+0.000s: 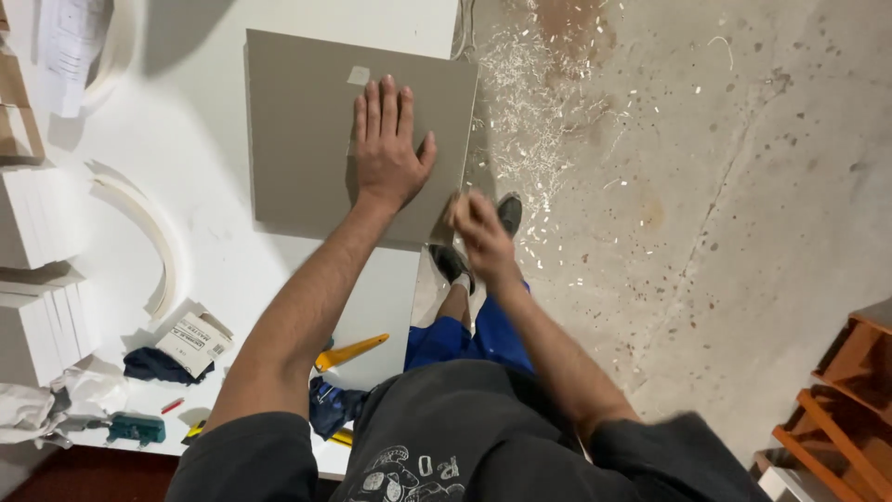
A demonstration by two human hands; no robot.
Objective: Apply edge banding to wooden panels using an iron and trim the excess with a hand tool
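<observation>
grey square panel (307,130) flat on white table (214,251), right edge just past table edge. left hand (388,144) pressed palm-down on it, fingers spread, pointing away. right hand (478,228) blurred at panel's near right corner, curled on small tan block (457,206); grip unclear. small white labelled box (192,342) well left of hands, yellow tool (348,352) nearer body.

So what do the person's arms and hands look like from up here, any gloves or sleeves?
No gloves: the left hand and right hand are bare, as are both forearms. Dark grey short sleeves end near the elbows. No watch, rings or markings show; the right hand is blurred.
</observation>
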